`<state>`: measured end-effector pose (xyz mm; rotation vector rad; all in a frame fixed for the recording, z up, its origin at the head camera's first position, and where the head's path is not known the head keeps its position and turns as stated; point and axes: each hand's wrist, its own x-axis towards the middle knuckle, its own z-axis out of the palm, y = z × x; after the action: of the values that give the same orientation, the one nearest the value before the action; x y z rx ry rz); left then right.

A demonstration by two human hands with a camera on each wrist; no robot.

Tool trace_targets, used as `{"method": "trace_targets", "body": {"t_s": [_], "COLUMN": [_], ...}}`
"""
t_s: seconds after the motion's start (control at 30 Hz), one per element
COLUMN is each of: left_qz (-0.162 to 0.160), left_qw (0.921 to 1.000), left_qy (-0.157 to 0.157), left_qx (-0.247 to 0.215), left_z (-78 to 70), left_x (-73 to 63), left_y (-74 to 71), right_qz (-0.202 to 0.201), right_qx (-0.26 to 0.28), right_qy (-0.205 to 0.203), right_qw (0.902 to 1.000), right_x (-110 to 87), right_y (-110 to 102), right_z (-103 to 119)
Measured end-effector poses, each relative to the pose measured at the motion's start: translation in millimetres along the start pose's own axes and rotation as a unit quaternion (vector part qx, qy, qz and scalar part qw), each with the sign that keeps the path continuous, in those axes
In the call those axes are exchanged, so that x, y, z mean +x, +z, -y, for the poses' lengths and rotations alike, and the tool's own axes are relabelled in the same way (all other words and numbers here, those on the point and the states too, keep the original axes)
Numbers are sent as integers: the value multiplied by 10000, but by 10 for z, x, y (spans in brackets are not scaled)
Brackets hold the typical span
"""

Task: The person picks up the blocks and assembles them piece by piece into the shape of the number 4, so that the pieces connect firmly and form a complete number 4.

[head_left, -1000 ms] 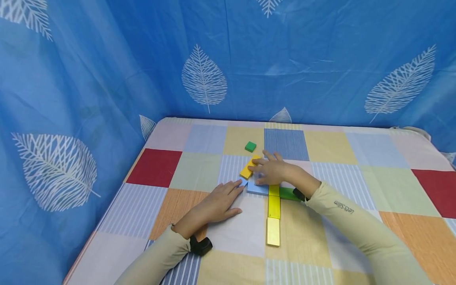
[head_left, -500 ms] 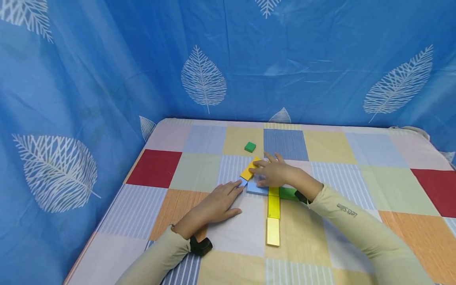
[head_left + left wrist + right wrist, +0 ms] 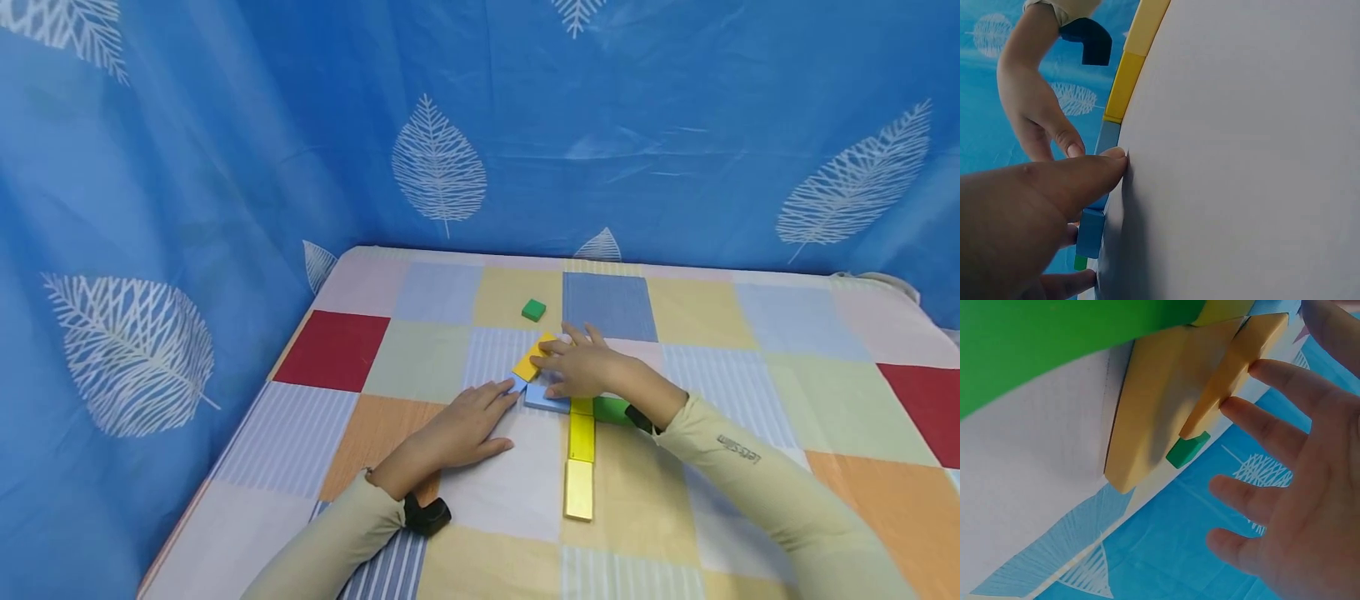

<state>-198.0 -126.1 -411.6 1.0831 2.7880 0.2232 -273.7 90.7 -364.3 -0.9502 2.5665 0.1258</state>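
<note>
In the head view, the left hand (image 3: 465, 425) lies with extended fingers, fingertips at a small blue block (image 3: 519, 385). The right hand (image 3: 588, 368) is spread over the blocks, and its fingertips touch the side of a slanted orange-yellow block (image 3: 531, 360). Below that hand lies a light blue block (image 3: 546, 398). In the right wrist view, a second orange-yellow block (image 3: 1160, 394) extends beside the slanted block (image 3: 1235, 375); the right hand mostly covers it from above. Two yellow blocks (image 3: 582, 437) (image 3: 579, 490) run toward the person, and a green block (image 3: 611, 410) reaches right, partly under the right wrist.
A small green block (image 3: 533, 310) lies alone beyond the others. Patchwork cloth (image 3: 420, 362) covers the table, and a blue leaf-print curtain (image 3: 525, 150) hangs behind and at the left.
The slanted orange-yellow block has shifted slightly nearer to the blue blocks, the right fingers staying on it. The left hand keeps its place. The head view has turned slightly.
</note>
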Motion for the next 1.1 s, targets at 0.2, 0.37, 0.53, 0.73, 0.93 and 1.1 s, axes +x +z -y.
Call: {"method": "trace_targets", "body": {"t_s": [0.2,0.37,0.53,0.73,0.93,1.1], "left_qz": [17,29,70,37,65,74], "left_qw": [9999,9998,9997,9998,9998,9999], "left_qy": [47,26,23,0,-37,-21], "left_qx": [90,178,214,186,199,146], "left_z": [10,21,18,0,-9,7], "left_x": [-6,-1,2,10,7,6], "left_y": [-10,9,23,32,20,14], "right_qz": [20,-316,-186,-177,-80,-82], "right_qx": [399,541,484,557,479,437], "right_qy": [-115,-32,134,199,272,316], "right_qw": [9991,9980,9986,9981,9984,9985], "right_x": [113,295,431,466,465,449], "right_y": [-96,-207,-204,-132,-107,-93], "right_z": [-100,-235,-352,-427,-445,-475]}}
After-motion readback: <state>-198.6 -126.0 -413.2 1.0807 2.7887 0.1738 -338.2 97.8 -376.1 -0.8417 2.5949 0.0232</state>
